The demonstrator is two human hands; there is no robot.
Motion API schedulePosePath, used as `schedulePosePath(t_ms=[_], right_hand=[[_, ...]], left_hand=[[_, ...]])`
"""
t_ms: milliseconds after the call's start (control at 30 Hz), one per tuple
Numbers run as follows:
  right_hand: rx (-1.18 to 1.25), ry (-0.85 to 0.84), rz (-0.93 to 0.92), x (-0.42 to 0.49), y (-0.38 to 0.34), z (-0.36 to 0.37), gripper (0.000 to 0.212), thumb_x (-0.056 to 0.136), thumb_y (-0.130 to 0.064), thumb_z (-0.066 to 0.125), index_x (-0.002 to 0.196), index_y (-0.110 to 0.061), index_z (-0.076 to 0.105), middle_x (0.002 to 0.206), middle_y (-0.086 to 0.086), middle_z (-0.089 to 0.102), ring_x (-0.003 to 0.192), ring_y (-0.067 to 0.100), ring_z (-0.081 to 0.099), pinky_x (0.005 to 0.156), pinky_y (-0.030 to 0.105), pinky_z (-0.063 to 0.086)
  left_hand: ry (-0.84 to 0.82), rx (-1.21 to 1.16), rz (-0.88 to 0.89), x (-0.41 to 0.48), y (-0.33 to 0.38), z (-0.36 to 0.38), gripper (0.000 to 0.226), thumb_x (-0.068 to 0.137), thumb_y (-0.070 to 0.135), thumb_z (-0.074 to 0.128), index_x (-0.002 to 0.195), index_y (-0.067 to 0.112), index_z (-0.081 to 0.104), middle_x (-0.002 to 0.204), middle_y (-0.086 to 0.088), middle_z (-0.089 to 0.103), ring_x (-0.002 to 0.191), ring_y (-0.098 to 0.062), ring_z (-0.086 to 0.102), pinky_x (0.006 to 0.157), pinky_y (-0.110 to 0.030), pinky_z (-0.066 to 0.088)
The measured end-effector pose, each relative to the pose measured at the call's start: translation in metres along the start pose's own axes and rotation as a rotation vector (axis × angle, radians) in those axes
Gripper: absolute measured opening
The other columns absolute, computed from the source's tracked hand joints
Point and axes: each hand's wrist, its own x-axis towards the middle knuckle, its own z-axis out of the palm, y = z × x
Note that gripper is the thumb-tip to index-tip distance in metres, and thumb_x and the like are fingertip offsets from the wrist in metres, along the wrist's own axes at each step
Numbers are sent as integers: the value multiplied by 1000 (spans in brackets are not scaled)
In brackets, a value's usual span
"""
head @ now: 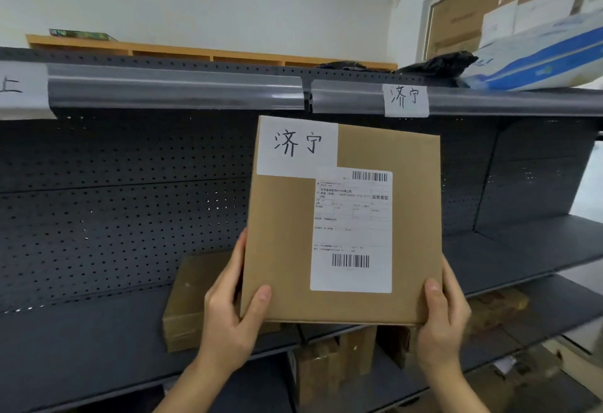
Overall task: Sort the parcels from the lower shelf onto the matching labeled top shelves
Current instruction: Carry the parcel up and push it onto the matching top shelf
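Holding box (342, 223) upright below top shelf (176, 86); left grip (228, 311) and right grip (442, 324) both clamp its lower corners. Handwritten tag (297, 145) reads 济宁, matching shelf label (405, 99). Advice: lift clear of the rail, slide in left of black bag (437, 65).
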Motion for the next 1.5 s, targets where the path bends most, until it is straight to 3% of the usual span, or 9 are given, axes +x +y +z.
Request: schedulePosePath(t_ms=[200, 367, 567, 700, 867, 1000, 1133, 1267, 1500], right_hand=[[-10, 59, -95, 27, -34, -25, 46, 95, -21, 43, 138, -8, 52, 135, 13, 62, 128, 27, 57, 99, 25, 49], [-21, 80, -119, 77, -80, -30, 41, 99, -18, 42, 136, -9, 55, 125, 4, 66, 108, -7, 64, 90, 12, 49], [-47, 43, -76, 155, -126, -18, 27, 102, -19, 44, 108, -17, 71, 93, -9, 71, 83, 3, 61, 71, 17, 47], [-67, -16, 40, 205, -139, 4, 26, 97, -30, 52, 77, -25, 66, 81, -10, 64, 82, 10, 55, 73, 29, 40], [-24, -100, 268, 275, -147, 34, 16, 91, -36, 56, 91, -22, 62, 98, 0, 66, 104, 21, 64, 92, 38, 49], [-25, -236, 338, 322, -148, 56, 42, 84, -38, 59, 119, -15, 64, 104, 8, 64, 99, 25, 68, 91, 43, 55], [-54, -317, 355, 357, -147, 78, 44, 77, -44, 68, 111, -17, 57, 104, 11, 63, 91, 25, 66, 95, 48, 54], [-148, -308, 345, 385, -129, 95, 76, 66, -55, 77, 127, -14, 57, 120, 11, 71, 102, 25, 71, 93, 46, 57], [-241, -290, 346, 418, -88, 110, 89, 76, -66, 62, 141, -8, 44, 130, 11, 61, 114, 31, 62, 100, 50, 53]], left_hand=[[-22, -56, 41, 24, 27, 32, 78, 96, 56, 46, 156, 9, 28, 156, -5, 43, 145, -23, 39, 115, -56, 35], [-11, -130, 68, 64, 73, 55, 73, 93, 46, 50, 156, 13, 31, 152, 0, 49, 140, -15, 46, 113, -49, 40], [0, -157, 128, 133, 124, 72, 48, 101, 28, 51, 147, 13, 47, 132, 3, 65, 117, -2, 62, 95, -24, 53], [19, -55, 71, 186, 135, 78, 23, 103, 29, 46, 113, 22, 66, 96, 18, 66, 77, 15, 57, 65, -2, 40], [29, 64, -15, 243, 153, 82, 28, 103, 35, 42, 76, 30, 46, 79, 12, 49, 70, -2, 44, 60, -10, 37], [36, -28, -168, 286, 159, 78, 26, 94, 48, 48, 81, 26, 51, 87, 0, 53, 89, -21, 52, 81, -38, 44], [28, -28, -290, 321, 152, 72, 40, 79, 56, 59, 97, 19, 56, 95, -4, 59, 92, -24, 60, 99, -51, 52], [22, -26, -379, 344, 142, 80, 62, 83, 53, 63, 126, 9, 52, 96, -4, 63, 88, -22, 65, 92, -44, 57], [-89, 16, -484, 374, 120, 93, 48, 91, 52, 62, 117, 11, 58, 106, -8, 69, 85, -22, 69, 79, -37, 59]])
